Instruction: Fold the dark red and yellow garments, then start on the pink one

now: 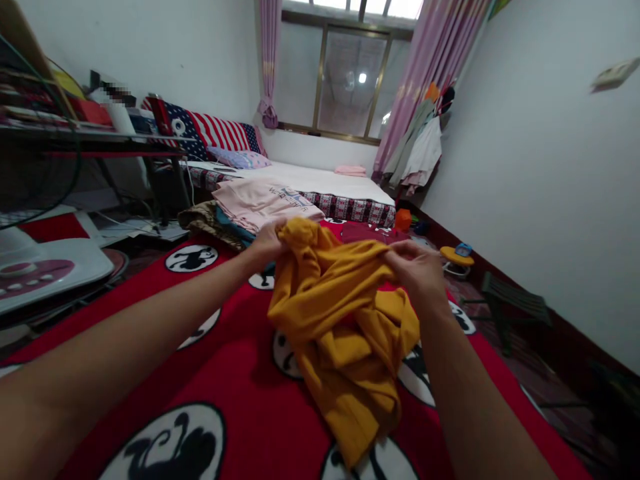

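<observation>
A crumpled mustard-yellow garment (340,320) hangs between both my hands above a red blanket (240,393) printed with black-and-white round cartoon patches. My left hand (269,243) is closed on the garment's bunched upper left part. My right hand (419,268) pinches its upper right edge, fingers curled into the cloth. The lower folds of the garment rest on the blanket.
A stack of folded clothes topped by a pink shirt (267,202) lies just beyond my hands. Behind it is a low bed (320,183) with pillows under a window. A fan base (45,267) and a desk (100,143) stand left; a small yellow stool (456,259) and hanging clothes (420,150) are at right.
</observation>
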Available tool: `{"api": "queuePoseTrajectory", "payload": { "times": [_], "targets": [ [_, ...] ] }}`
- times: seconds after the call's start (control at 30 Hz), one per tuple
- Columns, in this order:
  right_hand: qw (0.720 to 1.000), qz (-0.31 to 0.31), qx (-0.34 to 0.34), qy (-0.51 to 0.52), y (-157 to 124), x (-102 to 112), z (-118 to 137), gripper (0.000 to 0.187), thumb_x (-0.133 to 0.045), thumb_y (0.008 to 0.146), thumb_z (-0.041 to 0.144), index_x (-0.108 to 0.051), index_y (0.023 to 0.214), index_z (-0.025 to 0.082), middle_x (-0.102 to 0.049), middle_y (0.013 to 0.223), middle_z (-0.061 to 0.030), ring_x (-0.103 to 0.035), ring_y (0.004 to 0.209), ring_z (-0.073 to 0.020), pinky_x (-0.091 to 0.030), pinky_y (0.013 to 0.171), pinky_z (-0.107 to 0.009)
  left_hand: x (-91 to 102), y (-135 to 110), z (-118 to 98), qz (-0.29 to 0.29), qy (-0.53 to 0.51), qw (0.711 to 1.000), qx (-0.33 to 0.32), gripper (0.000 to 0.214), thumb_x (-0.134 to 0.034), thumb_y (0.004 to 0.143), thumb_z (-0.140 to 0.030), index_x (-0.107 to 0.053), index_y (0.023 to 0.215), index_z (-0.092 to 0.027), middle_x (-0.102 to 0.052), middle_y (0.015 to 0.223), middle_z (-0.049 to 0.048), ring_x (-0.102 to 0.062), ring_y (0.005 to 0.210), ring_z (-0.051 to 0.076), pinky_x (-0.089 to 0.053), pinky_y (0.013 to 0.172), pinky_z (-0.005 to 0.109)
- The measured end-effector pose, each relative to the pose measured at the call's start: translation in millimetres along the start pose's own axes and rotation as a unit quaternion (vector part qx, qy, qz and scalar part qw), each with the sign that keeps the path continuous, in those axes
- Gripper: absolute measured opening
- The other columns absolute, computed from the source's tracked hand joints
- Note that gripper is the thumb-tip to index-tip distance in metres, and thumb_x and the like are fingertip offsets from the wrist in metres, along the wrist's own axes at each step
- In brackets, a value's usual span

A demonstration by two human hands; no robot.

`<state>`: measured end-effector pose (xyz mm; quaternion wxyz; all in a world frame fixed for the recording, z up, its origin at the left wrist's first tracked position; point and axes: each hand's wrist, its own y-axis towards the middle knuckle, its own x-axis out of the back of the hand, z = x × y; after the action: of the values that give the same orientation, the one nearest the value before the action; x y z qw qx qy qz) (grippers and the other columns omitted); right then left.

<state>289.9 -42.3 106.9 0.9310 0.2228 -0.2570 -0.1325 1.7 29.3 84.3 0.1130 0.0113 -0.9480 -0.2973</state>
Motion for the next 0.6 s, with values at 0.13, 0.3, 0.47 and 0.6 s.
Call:
{"api": "queuePoseTrajectory", "payload": {
  "times": [0.13,0.3,0.47,0.6],
  "targets": [
    [0.968,-0.230,0.094,-0.042,18.4,9.9,-25.1,0.049,-0.061,0.078,0.033,-0.055,0.125,0.019,-0.051,0.131,-0.0136,-0.053,0.118,-0.0248,-0.047,0.094,-0.042,5.2,67.9,-10.1,-0.219,0.079,0.971,-0.051,0.066,-0.061,0.070,-0.003,-0.039,0.133,-0.002,-0.048,0.132,0.0187,-0.051,0.122,0.025,-0.041,0.104,0.039],
    [0.985,-0.108,0.077,-0.114,16.2,-0.8,-31.5,0.037,-0.064,0.076,0.032,-0.065,0.110,0.018,-0.056,0.128,-0.0146,-0.049,0.124,-0.0294,-0.045,0.098,-0.046,-25.6,30.6,4.9,-0.102,0.218,0.963,-0.117,0.053,-0.065,0.065,-0.001,-0.059,0.117,-0.013,-0.047,0.132,0.0130,-0.037,0.135,0.031,-0.024,0.117,0.045],
    [0.979,0.103,0.056,-0.167,0.3,-16.6,-26.6,0.050,-0.065,0.068,0.015,-0.064,0.119,0.020,-0.065,0.118,-0.0098,-0.064,0.098,-0.0238,-0.051,0.086,-0.037,-50.4,-46.2,17.4,0.146,0.243,0.944,-0.166,0.070,-0.057,0.069,-0.002,-0.050,0.135,-0.024,-0.038,0.149,0.0085,-0.036,0.139,0.026,-0.031,0.115,0.044],
    [0.920,0.170,0.036,-0.351,-9.1,-20.3,-40.5,0.065,-0.063,0.065,0.007,-0.061,0.128,0.025,-0.062,0.123,-0.0115,-0.061,0.108,-0.0290,-0.049,0.087,-0.036,-55.1,-64.9,19.6,0.255,0.240,0.926,-0.138,0.087,-0.058,0.068,-0.005,-0.035,0.147,-0.033,-0.043,0.149,0.0044,-0.051,0.128,0.024,-0.047,0.100,0.034]
  ]
}}
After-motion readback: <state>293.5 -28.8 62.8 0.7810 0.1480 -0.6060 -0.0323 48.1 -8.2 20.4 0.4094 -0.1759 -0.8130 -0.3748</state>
